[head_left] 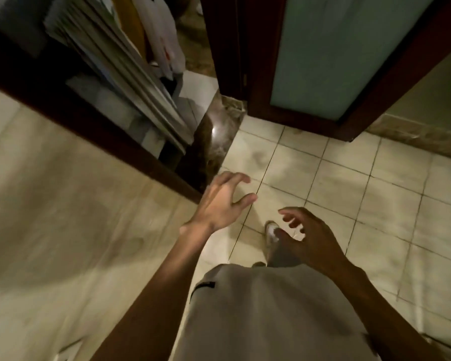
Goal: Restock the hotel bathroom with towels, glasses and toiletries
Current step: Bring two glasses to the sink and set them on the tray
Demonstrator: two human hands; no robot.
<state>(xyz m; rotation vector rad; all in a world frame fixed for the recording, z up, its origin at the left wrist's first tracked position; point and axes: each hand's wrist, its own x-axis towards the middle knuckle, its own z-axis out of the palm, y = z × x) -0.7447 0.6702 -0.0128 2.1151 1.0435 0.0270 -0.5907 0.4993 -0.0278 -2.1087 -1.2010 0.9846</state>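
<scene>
My left hand (219, 201) is stretched out in front of me over the tiled floor, fingers spread and loosely bent, holding nothing. My right hand (307, 235) hovers lower and to the right, fingers also spread and slightly curled, with nothing in it. No towel, glass or toiletry is in either hand. At the upper left stands a service cart (130, 82) in the doorway, with stacked pale items on its shelves, blurred. White cloth or bags (164, 43) hang beyond it.
A dark wooden door frame (94, 126) runs diagonally across the left. An open door with a frosted glass panel (336, 53) stands at the upper right. Beige floor tiles (375, 194) spread ahead and right. A brown marble threshold (214, 142) lies in the doorway. My shoe (271, 233) is below.
</scene>
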